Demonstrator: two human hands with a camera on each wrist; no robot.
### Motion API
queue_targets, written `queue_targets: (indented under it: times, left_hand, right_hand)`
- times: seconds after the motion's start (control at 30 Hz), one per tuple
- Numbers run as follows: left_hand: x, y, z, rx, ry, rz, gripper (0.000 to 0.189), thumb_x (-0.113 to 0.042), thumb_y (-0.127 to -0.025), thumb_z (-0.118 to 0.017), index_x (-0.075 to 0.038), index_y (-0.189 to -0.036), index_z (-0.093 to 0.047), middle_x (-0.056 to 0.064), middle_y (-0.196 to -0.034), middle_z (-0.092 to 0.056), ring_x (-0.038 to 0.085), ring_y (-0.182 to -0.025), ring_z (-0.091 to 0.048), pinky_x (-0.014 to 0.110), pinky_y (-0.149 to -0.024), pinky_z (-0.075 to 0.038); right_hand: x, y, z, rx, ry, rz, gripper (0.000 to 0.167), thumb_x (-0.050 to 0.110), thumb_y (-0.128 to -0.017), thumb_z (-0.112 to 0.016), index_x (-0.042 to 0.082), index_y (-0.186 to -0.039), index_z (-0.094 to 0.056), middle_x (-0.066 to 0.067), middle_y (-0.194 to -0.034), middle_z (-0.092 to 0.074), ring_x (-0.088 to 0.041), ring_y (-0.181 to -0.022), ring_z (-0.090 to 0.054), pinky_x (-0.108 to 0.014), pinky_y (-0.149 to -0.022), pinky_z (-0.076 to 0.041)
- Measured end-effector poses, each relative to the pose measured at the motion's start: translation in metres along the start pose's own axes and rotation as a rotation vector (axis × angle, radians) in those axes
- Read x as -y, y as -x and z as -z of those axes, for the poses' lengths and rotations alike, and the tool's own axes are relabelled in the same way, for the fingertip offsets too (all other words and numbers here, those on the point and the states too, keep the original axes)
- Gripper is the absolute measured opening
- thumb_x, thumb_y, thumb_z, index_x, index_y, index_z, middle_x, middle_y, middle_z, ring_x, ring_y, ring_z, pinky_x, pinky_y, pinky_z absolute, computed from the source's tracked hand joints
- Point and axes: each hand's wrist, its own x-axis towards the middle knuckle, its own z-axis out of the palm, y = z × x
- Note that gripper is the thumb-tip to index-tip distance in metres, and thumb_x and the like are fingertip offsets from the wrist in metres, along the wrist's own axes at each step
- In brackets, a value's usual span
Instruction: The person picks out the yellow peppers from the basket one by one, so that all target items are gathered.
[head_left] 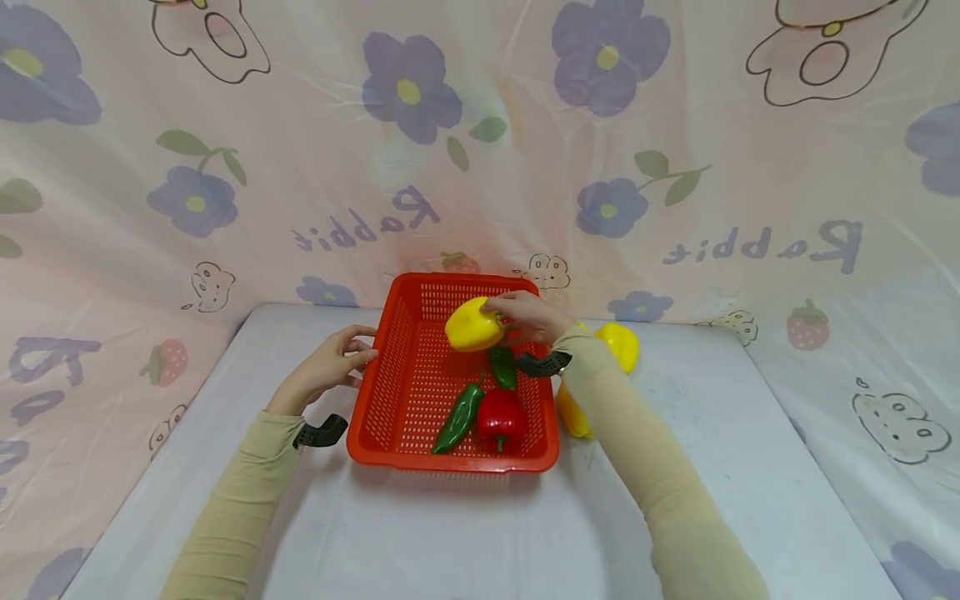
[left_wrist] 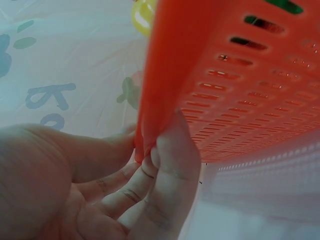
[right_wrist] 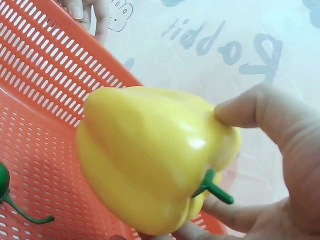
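Observation:
A yellow bell pepper (head_left: 472,325) with a green stem is held by my right hand (head_left: 528,315) above the far part of a red perforated basket (head_left: 453,461). In the right wrist view the thumb presses one side of the yellow bell pepper (right_wrist: 145,155), with other fingers beneath. My left hand (head_left: 330,367) pinches the basket's left rim (left_wrist: 162,85) between thumb and fingers, as the left wrist view shows. Inside the basket lie a red bell pepper (head_left: 501,419), a long green pepper (head_left: 458,419) and another green pepper (head_left: 503,367), partly hidden by the right hand.
Right of the basket, more yellow peppers rest on the white table (head_left: 420,533): one (head_left: 619,345) farther back, another (head_left: 573,412) partly behind the right sleeve. A printed curtain (head_left: 495,192) hangs along the table's back and sides.

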Motion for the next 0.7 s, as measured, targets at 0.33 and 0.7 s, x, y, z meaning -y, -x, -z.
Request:
queue_targets:
  times: [0.33,0.7]
  left_hand:
    - [0.001,-0.001,0.0,0.009,0.011,-0.009,0.051,-0.013,-0.1,-0.051,0.0,-0.144,-0.029,0.024,-0.107,-0.053,0.026,-0.081,-0.06,0.037,-0.066,-0.058]
    - [0.004,-0.001,0.0,0.006,0.012,-0.011,0.05,-0.014,-0.1,-0.052,0.0,-0.143,-0.031,0.024,-0.108,-0.054,0.026,-0.081,-0.061,0.038,-0.066,-0.058]
  right_hand:
    - [0.0,0.014,0.012,-0.006,-0.037,-0.004,0.059,0.027,-0.092,-0.063,0.007,-0.143,-0.04,-0.014,-0.135,-0.043,-0.035,-0.119,-0.047,-0.054,-0.096,-0.044]
    - [-0.004,0.027,0.022,-0.017,-0.014,0.053,0.055,0.024,-0.092,-0.063,0.001,-0.137,-0.041,-0.017,-0.13,-0.047,-0.033,-0.11,-0.051,-0.044,-0.092,-0.048]
